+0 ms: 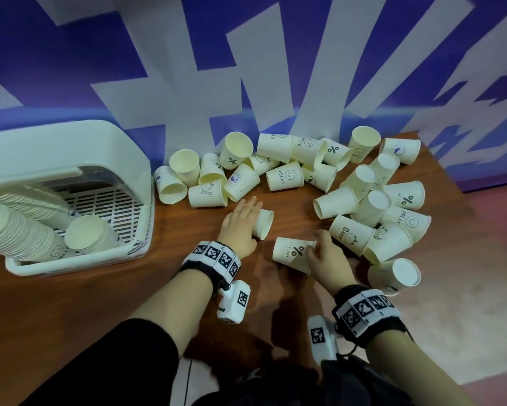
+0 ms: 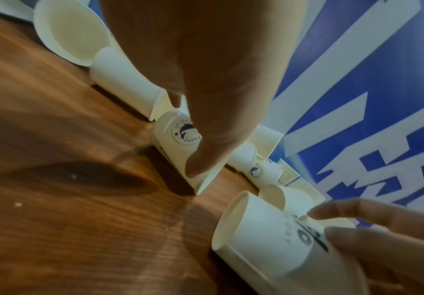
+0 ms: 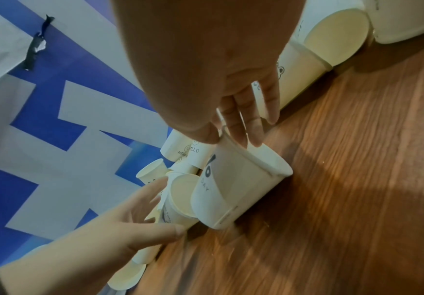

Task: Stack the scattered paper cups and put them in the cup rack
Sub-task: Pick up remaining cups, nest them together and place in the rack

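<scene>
Light: dim, cool.
Shadows: broad, dark on the brown wooden table (image 2: 54, 119).
Blur: wrist views soft, edges bowed.

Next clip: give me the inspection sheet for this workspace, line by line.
Surface: brown wooden table.
Job's things: loose paper cups lie tumbled along the wall and at right; cup rack at left holds stacked cups.
Clutter: nothing seen.
Grippers: left hand rests on a tipped cup; right hand pinches the percent cup.
Cables: black cable by the right wristband.
Surroundings: blue and white wall; pink floor.
</scene>
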Demonstrator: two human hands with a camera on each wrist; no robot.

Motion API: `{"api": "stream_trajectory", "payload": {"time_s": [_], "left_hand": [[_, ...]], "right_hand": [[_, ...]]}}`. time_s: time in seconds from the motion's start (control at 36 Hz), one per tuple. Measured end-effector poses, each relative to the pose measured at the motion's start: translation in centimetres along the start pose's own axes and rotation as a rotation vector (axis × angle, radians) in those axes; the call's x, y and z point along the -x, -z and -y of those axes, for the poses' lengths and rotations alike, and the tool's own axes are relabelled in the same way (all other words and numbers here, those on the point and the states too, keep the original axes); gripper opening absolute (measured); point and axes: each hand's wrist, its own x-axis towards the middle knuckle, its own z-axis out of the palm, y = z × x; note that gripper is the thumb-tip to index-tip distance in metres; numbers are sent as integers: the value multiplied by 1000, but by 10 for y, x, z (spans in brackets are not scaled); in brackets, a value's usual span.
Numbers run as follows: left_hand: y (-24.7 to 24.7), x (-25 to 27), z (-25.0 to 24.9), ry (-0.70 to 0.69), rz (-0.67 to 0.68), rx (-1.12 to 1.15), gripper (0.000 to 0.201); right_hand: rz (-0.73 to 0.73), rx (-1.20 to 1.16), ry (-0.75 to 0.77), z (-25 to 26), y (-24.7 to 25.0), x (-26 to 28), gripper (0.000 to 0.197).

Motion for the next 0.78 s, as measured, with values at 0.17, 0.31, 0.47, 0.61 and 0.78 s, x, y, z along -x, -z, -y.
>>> {"api": "stream_trajectory", "payload": {"time_s": [0.17, 0.31, 0.47, 0.61, 0.78], "left_hand": [[-7, -6, -7, -43, 40, -132, 87], [-11, -2, -7, -7, -34, -194, 78], [-12, 5, -4, 37, -37, -188, 62], [-11, 15, 2, 107, -31, -99, 62], [-7, 33, 9, 204, -44, 98, 64]], "right_hand": [[7, -60, 26, -4, -3, -2, 30], [9, -78, 40, -6, -6, 0, 29], [9, -93, 49, -8, -6, 2, 27], [-13, -113, 47, -6, -10, 5, 32], [-44, -169, 67, -5, -15, 9, 38]]}}
